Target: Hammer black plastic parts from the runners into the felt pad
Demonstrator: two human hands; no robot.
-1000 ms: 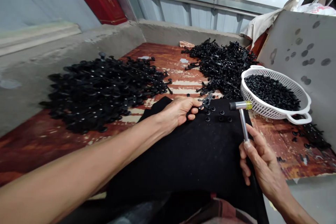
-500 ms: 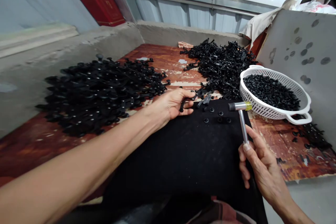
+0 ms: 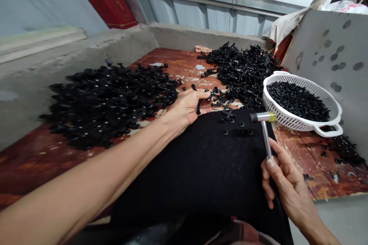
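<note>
One hammer point(image 3: 263, 130) is gripped by the right hand point(image 3: 283, 187); black parts point(image 3: 214, 97) at 12 o'clock are pinched by the left hand point(image 3: 188, 107). Two piles are seen.

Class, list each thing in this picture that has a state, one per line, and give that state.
Left hand: grip closed on a black plastic sprue piece.
Right hand: grip closed on a small metal hammer, head raised.
White plastic colander: upright, filled with small black parts.
Black cloth: spread flat.

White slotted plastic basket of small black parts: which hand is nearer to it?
Right. The right hand holds a small metal hammer just below the white slotted plastic basket; the left hand grips black plastic pieces farther left, across the black cloth.
</note>
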